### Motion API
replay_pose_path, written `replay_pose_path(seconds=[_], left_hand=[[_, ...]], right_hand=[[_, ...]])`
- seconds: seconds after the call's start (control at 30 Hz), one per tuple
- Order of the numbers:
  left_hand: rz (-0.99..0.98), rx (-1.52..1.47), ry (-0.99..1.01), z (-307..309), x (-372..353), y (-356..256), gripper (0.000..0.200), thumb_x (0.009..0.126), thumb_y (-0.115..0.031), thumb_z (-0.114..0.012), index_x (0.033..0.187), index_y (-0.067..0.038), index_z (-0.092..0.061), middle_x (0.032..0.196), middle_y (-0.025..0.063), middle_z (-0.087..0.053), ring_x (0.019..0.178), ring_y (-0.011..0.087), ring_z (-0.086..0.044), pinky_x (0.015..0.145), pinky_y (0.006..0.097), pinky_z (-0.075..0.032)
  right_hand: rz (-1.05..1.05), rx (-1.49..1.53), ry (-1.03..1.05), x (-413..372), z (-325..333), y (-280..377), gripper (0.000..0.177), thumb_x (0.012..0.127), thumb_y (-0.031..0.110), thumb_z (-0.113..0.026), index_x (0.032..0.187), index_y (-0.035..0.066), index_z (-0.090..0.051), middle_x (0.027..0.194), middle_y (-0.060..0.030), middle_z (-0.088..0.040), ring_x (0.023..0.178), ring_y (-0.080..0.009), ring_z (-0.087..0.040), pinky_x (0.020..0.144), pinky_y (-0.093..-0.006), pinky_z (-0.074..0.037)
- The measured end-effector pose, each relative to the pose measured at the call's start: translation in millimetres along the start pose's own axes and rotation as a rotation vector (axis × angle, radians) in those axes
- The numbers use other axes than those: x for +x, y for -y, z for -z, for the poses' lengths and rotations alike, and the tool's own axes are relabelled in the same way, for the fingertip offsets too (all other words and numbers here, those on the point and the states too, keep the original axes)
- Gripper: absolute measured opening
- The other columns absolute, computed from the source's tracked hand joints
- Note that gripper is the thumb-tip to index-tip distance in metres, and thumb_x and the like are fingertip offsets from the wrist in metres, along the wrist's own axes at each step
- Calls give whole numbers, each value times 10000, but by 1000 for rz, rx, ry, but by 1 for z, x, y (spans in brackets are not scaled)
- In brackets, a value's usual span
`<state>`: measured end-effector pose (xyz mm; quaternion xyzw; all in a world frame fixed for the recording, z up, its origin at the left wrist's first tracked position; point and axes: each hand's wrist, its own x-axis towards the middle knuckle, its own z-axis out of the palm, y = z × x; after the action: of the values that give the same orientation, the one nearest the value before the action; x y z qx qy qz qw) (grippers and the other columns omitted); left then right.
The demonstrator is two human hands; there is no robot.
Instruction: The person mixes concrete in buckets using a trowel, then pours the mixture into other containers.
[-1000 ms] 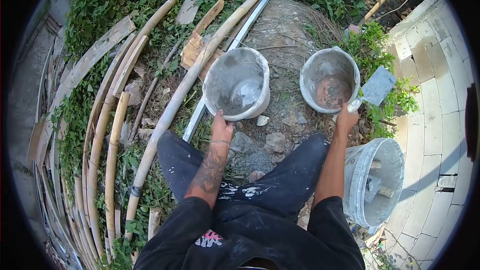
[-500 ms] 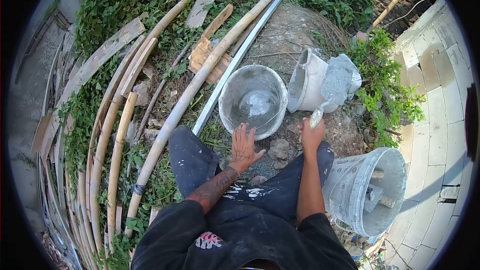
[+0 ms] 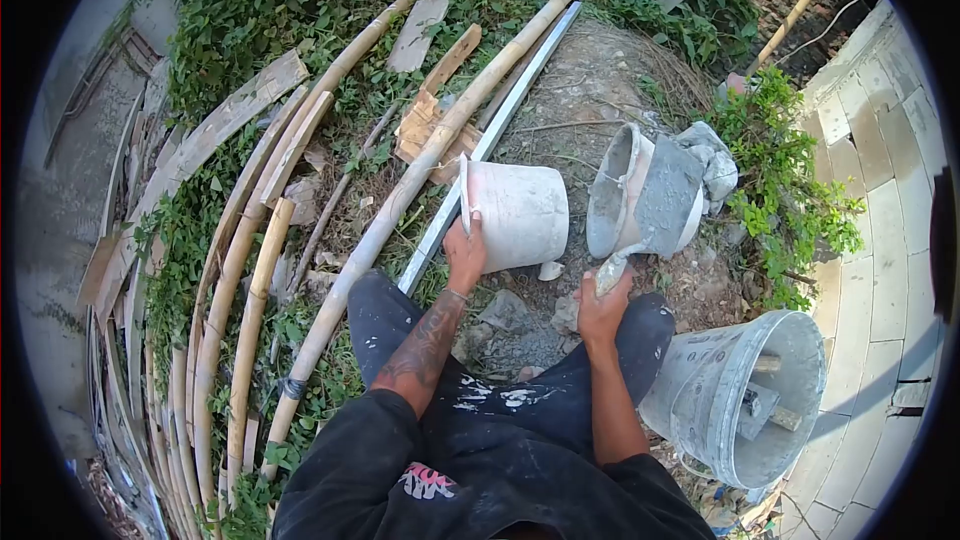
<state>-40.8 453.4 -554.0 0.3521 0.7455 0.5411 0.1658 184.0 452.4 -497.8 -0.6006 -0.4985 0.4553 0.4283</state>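
Note:
My left hand (image 3: 465,252) is closed on the rim of a whitish bucket (image 3: 520,215), which is tipped on its side with its mouth facing left; the inside is hidden. In my right hand (image 3: 606,305) is the handle of a trowel (image 3: 668,202), its grey, mortar-coated blade pointing away from me. The blade lies over a second, tilted bucket (image 3: 620,185), and I cannot tell whether they touch. A grey, crumpled lump (image 3: 712,162) sits just beyond the blade.
A large bucket (image 3: 735,400) with tools inside leans at my right, beside a pale block wall (image 3: 885,240). Long bamboo poles (image 3: 345,290) and a metal bar (image 3: 490,140) lie at the left. Stones (image 3: 505,312) lie between my knees; a leafy shrub (image 3: 790,180) grows at the right.
The bucket in front of me has gone from upright to lying on its side, and my left hand has closed on its rim. The trowel has shifted slightly toward me and left.

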Motion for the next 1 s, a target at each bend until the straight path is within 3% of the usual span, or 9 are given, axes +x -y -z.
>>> replay_pose_path(seconds=[0.03, 0.2, 0.23, 0.4, 0.47, 0.57, 0.7, 0.8, 1.0], left_hand=[[127, -89, 135, -4, 0, 27, 441, 959, -351, -486, 1074, 59, -599, 932, 203, -661, 858, 285, -635, 794, 371, -461], [111, -167, 30, -45, -8, 15, 460, 949, -368, -502, 1106, 62, -555, 993, 233, -635, 942, 329, -609, 853, 397, -439], [153, -157, -1, -44, -6, 9, 466, 947, -374, -505, 1106, 63, -542, 999, 236, -628, 948, 340, -605, 854, 404, -437], [108, -174, -78, -40, -11, 8, 477, 939, -380, -516, 1109, 65, -495, 1004, 270, -587, 963, 398, -566, 856, 430, -414], [185, -190, -111, -38, -13, 10, 492, 962, -394, -455, 1105, 75, -492, 1073, 281, -557, 1009, 414, -533, 881, 441, -395], [247, -98, -286, -58, -14, 36, 474, 987, -383, -373, 1107, 59, -497, 1099, 276, -530, 1016, 445, -505, 887, 467, -380], [214, -3, -289, -44, -33, 26, 420, 983, -363, -391, 1084, 24, -520, 1031, 255, -550, 985, 433, -513, 862, 473, -383], [234, -40, -204, -46, -30, 30, 413, 981, -366, -402, 1049, 21, -528, 1003, 245, -557, 970, 427, -515, 844, 468, -386], [231, -47, -158, -34, -32, 15, 409, 988, -356, -393, 976, 29, -527, 953, 251, -540, 925, 428, -505, 821, 461, -382]], right_hand=[[-96, 23, 67, -8, -4, 7, 302, 808, 118, -628, 1048, -20, -506, 820, -162, -604, 809, -297, -613, 746, -404, -464], [450, -248, -115, 14, 3, 64, 347, 799, 100, -656, 1079, -19, -491, 845, -125, -600, 712, -234, -612, 687, -376, -489], [212, 146, -93, 10, 10, 121, 346, 835, 72, -635, 1114, -13, -451, 850, -103, -586, 626, -150, -576, 600, -289, -476], [936, 566, -468, 25, 46, 248, 187, 899, 72, -559, 968, -7, -404, 674, -77, -473, 512, -147, -497, 503, -272, -442], [832, 575, -352, 16, -8, 158, 244, 877, 81, -560, 1041, 24, -389, 664, -79, -501, 550, -163, -507, 538, -282, -462], [2, -647, 474, -12, -60, -53, 279, 840, 146, -612, 1020, -9, -466, 722, -172, -570, 632, -281, -585, 612, -381, -472], [-30, -310, 311, -33, -42, 65, 304, 826, 184, -647, 989, -34, -513, 720, -206, -613, 571, -293, -630, 571, -408, -480], [293, 92, 106, 5, -20, 149, 195, 896, 112, -605, 982, -6, -476, 714, -39, -552, 484, -96, -501, 456, -239, -409], [838, 513, -273, 16, 1, 214, 176, 914, 110, -560, 973, -10, -446, 691, -69, -525, 519, -136, -507, 530, -273, -448]])
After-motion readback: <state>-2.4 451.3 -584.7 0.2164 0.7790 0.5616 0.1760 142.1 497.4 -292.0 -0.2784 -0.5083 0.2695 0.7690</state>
